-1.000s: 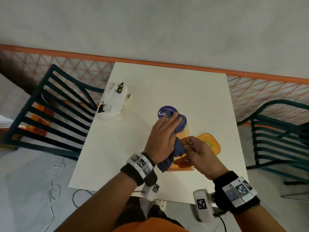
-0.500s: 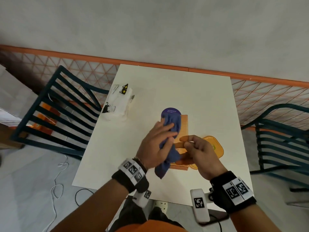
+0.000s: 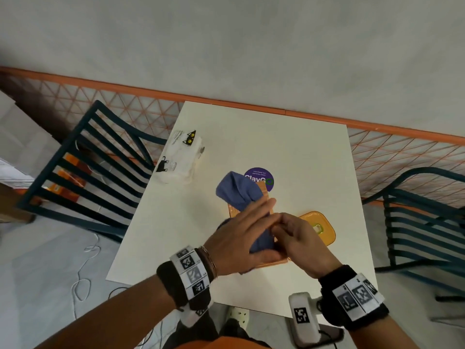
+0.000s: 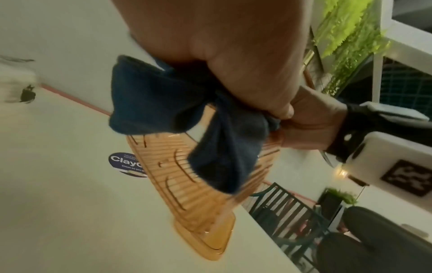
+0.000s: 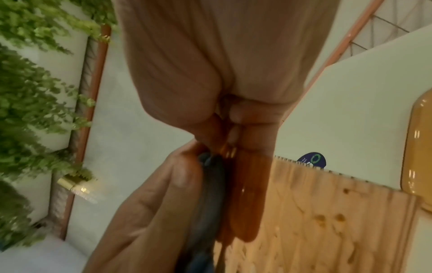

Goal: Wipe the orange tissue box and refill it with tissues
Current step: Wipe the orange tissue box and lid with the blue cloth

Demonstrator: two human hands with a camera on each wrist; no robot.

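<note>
The orange tissue box [image 3: 266, 197], ribbed and translucent, lies on its side on the white table [image 3: 289, 147]. A blue cloth [image 3: 236, 191] is draped over its far left part. My left hand [image 3: 241, 230] holds the cloth against the box, and the left wrist view shows the thumb pinching the cloth [image 4: 151, 110] over the ribbed box [image 4: 177, 184]. My right hand [image 3: 299, 238] grips the box's near right wall with curled fingers, as the right wrist view shows on the box [image 5: 315, 212]. The orange lid [image 3: 324, 230] lies just right of the box.
A white tissue pack with cat drawings [image 3: 180, 157] lies at the table's back left. A purple sticker [image 3: 261, 176] sits beyond the box. Dark slatted chairs stand left [image 3: 83, 167] and right [image 3: 425, 222]. An orange mesh fence runs behind the table.
My left hand has drawn back from the box's far end toward me, and the cloth now trails out ahead of the fingers. The right hand keeps its hold on the box.
</note>
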